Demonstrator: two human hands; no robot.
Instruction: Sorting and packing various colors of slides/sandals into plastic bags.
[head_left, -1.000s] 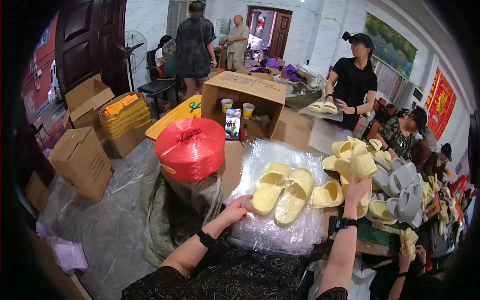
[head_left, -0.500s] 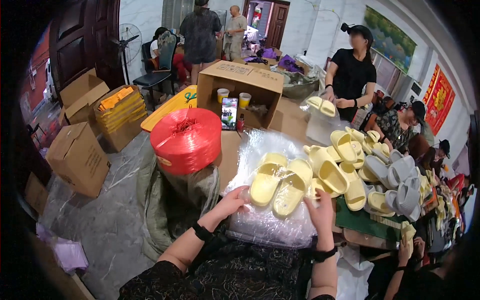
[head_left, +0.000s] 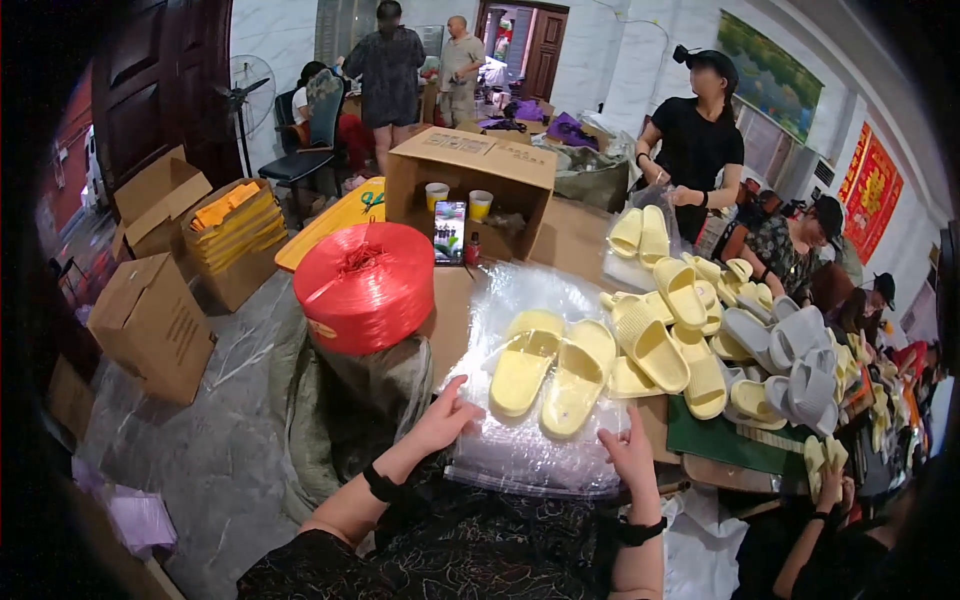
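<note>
Two pale yellow slippers (head_left: pixel 553 372) lie side by side at the centre of the frame, on a stack of clear plastic bags (head_left: pixel 535 450) spread over the table (head_left: pixel 575 235). At the stack's lower left edge, the left hand (head_left: pixel 443 419) rests with fingers loosely curled and the thumb raised, touching the plastic. At its lower right edge, the right hand (head_left: pixel 630 452) lies flat on the bags with fingers spread apart, gripping nothing. Just left of the slippers stands a big red spool of twine (head_left: pixel 366 285). To the right, a heap of yellow and grey slippers (head_left: pixel 740 335) crowds the table. Behind, an open cardboard box (head_left: pixel 470 180) stands upright.
</note>
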